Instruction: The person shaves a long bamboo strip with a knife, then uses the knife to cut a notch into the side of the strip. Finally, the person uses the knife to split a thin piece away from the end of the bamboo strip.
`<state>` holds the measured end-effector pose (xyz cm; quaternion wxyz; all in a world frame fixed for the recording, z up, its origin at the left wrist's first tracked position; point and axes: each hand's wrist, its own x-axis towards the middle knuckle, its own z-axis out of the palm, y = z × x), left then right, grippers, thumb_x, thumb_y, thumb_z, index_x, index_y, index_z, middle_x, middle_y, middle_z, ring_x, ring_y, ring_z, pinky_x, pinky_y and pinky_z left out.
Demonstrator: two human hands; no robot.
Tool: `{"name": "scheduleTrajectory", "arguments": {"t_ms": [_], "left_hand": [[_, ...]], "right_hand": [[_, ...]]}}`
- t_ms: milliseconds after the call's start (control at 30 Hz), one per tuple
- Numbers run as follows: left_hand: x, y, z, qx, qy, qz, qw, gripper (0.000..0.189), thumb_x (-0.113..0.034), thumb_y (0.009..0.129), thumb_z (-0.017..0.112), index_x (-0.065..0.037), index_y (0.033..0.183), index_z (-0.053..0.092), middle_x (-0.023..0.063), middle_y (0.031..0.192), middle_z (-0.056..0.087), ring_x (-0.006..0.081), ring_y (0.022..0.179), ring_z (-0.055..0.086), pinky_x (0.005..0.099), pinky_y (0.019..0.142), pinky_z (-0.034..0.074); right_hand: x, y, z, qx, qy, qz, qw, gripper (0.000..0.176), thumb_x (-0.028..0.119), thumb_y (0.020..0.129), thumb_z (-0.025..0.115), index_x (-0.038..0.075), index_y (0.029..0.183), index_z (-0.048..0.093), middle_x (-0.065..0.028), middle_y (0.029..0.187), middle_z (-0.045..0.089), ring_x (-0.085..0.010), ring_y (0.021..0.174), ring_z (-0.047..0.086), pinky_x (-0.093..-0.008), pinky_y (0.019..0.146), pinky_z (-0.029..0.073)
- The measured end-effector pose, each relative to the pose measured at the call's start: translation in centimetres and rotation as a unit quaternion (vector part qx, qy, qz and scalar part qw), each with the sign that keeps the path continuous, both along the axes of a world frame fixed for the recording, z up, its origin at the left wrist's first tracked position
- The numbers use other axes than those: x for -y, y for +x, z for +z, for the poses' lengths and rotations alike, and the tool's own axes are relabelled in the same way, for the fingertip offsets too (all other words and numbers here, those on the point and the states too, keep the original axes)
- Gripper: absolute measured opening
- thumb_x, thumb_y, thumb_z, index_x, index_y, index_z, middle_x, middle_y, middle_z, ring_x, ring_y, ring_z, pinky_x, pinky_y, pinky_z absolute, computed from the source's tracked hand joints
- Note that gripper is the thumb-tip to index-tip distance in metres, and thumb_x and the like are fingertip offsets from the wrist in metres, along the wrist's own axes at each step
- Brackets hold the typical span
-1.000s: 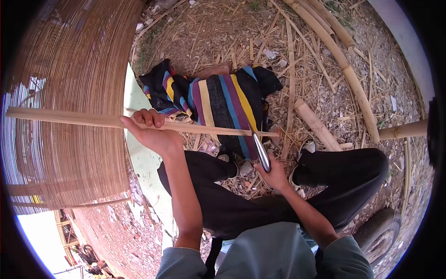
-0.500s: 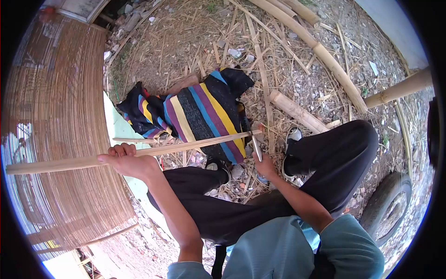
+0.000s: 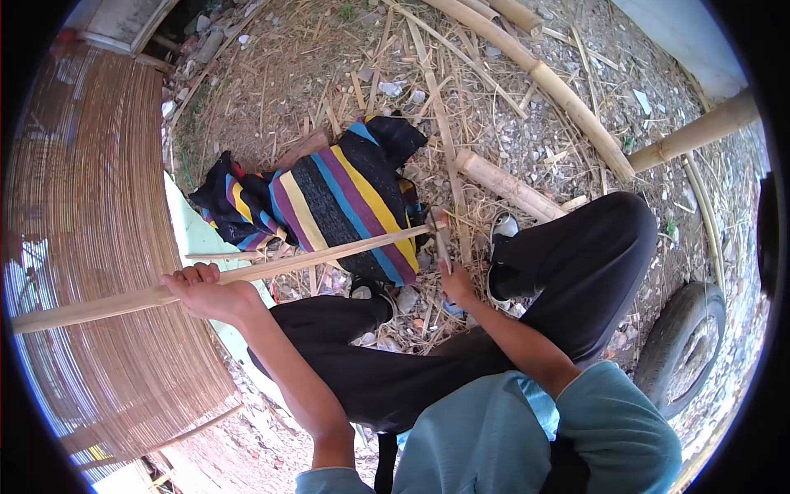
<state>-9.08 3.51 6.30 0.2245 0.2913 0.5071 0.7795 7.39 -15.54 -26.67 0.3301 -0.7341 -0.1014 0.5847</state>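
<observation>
A long pale bamboo strip (image 3: pixel 329 252) slants across the view, over a striped cloth (image 3: pixel 341 198) in black, yellow, blue and purple. My left hand (image 3: pixel 206 292) is closed round the strip, left of the cloth. Near the strip's right end, my right hand (image 3: pixel 457 284) grips a knife (image 3: pixel 443 247) by its handle. The blade meets the strip close to its tip; whether it cuts in is too small to tell.
A woven slatted panel (image 3: pixel 90 247) stands at the left. Thick bamboo poles (image 3: pixel 576 107) lie at the upper right, and a shorter bamboo piece (image 3: pixel 506 188) is beyond my right foot. A tyre (image 3: pixel 683 350) rests at the lower right. Bamboo scraps and stones cover the ground.
The whole view has shifted, so the ground and cloth appear further left. My left hand sits slightly further left and lower in view, and the knife is tilted more to the left.
</observation>
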Motion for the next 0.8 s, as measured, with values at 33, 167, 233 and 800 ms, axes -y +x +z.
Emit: {"name": "scheduleTrajectory", "arguments": {"t_ms": [33,167,233,800], "left_hand": [[0.0,-0.2,-0.1,-0.004,-0.003,0.007,1.0,0.031,-0.03,0.097,0.044,-0.012,0.074,0.033,-0.0023,0.064,0.023,0.0086,0.053,0.023,0.0244,0.047,0.022],[-0.2,-0.4,0.1,0.016,-0.025,0.043,0.999,0.031,-0.03,0.097,0.044,-0.012,0.074,0.033,-0.0026,0.064,0.023,0.0081,0.053,0.024,0.025,0.048,0.023],[-0.3,-0.8,0.0,0.015,-0.039,0.056,0.998,0.031,-0.033,0.096,0.045,-0.012,0.076,0.033,-0.0023,0.065,0.025,0.0083,0.054,0.025,0.0248,0.049,0.025],[0.0,-2.0,0.7,0.015,-0.025,0.084,0.996,0.043,-0.052,0.094,0.04,-0.012,0.079,0.033,-0.0016,0.067,0.034,0.0087,0.056,0.033,0.0203,0.052,0.029]], "right_hand": [[-0.2,-0.3,0.7,0.002,-0.001,-0.003,1.0,0.05,0.049,0.091,0.044,0.0,0.093,0.055,-0.0165,0.06,0.06,-0.03,0.05,0.061,-0.0403,0.05,0.049],[0.4,-0.7,1.0,0.148,0.131,0.133,0.971,0.045,0.045,0.091,0.046,0.0,0.096,0.051,-0.0239,0.07,0.06,-0.04,0.069,0.062,-0.0481,0.063,0.046],[0.5,-0.5,0.7,0.189,0.115,0.139,0.965,0.044,0.044,0.091,0.045,0.001,0.099,0.05,-0.0251,0.073,0.061,-0.0419,0.073,0.061,-0.0492,0.066,0.046],[-0.7,0.0,-0.6,0.097,0.154,0.137,0.974,0.047,0.042,0.088,0.051,-0.002,0.103,0.052,-0.0263,0.081,0.062,-0.0415,0.08,0.061,-0.0448,0.071,0.048]]}}
